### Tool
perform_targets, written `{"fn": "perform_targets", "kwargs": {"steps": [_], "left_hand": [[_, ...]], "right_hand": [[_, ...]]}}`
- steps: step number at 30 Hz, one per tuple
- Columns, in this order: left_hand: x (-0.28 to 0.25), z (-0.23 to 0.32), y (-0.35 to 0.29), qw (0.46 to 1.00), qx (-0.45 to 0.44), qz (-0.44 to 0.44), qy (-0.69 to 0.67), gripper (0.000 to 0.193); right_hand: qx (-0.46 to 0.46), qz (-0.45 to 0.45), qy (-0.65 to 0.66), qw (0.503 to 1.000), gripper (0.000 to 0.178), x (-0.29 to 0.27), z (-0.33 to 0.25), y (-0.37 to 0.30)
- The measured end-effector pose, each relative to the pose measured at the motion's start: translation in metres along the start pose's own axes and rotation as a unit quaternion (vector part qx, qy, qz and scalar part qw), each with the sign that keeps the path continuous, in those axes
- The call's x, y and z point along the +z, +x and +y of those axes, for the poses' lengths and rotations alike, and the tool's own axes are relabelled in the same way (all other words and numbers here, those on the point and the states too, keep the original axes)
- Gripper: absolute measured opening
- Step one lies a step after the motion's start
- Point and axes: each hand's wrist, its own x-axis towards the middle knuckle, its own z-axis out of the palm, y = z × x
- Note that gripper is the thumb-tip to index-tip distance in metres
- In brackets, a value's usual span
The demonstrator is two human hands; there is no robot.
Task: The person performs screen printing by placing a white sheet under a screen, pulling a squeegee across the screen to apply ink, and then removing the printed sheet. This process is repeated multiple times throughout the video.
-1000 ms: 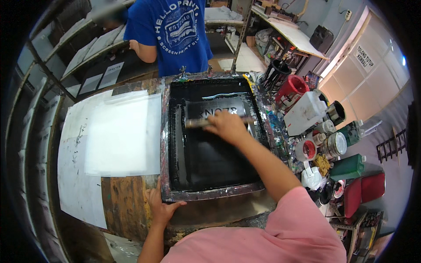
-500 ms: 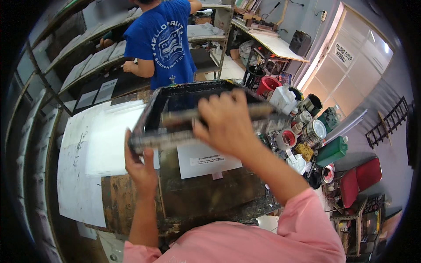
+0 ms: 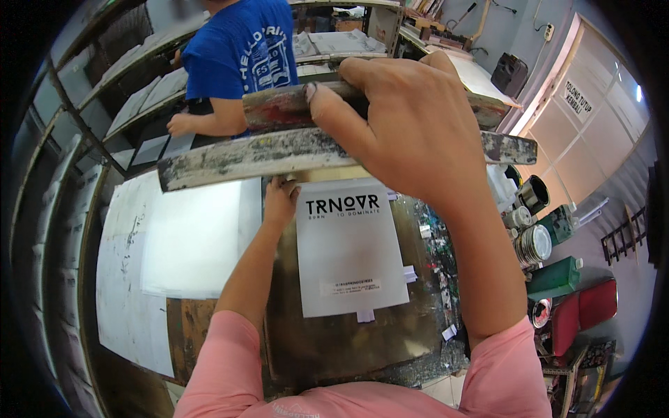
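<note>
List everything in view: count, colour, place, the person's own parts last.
Table: one, brown, centre
Printed sheet: one, white, on table
Sheet stack: one, white, left
Screen frame: one, grey-stained, raised
Wooden bar: one, brown, upper centre
Jugs: two, green, right
Cans: several, mixed, right
Chair: one, red, right
Door: one, pale, upper right
Shelves: several, dark, left
Co-worker: one, blue shirt, upper left
Sleeves: two, pink, below
Left hand: one, by sheet's upper-left corner
Right hand: one, gripping bar

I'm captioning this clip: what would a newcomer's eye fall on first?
Likely the right hand, upper middle, gripping a stained wooden bar at the raised frame. Next, the printed sheet on the table below, the left hand at its upper left corner. Then the person in bright blue, upper left.
</note>
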Motion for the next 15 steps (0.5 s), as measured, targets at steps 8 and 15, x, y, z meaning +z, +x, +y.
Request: {"fn": "perform_targets", "kwargs": {"steps": [8, 15], "left_hand": [[-0.082, -0.014, 0.021, 0.89, -0.31, -0.107, -0.316, 0.015], [-0.226, -0.07, -0.146, 0.857, -0.451, 0.113, -0.224, 0.023]], "right_hand": [[-0.013, 0.029, 0.004, 0.999, 0.046, 0.002, 0.007, 0.012], [0.026, -0.037, -0.019, 0.999, 0.044, -0.008, -0.016, -0.016]]}}
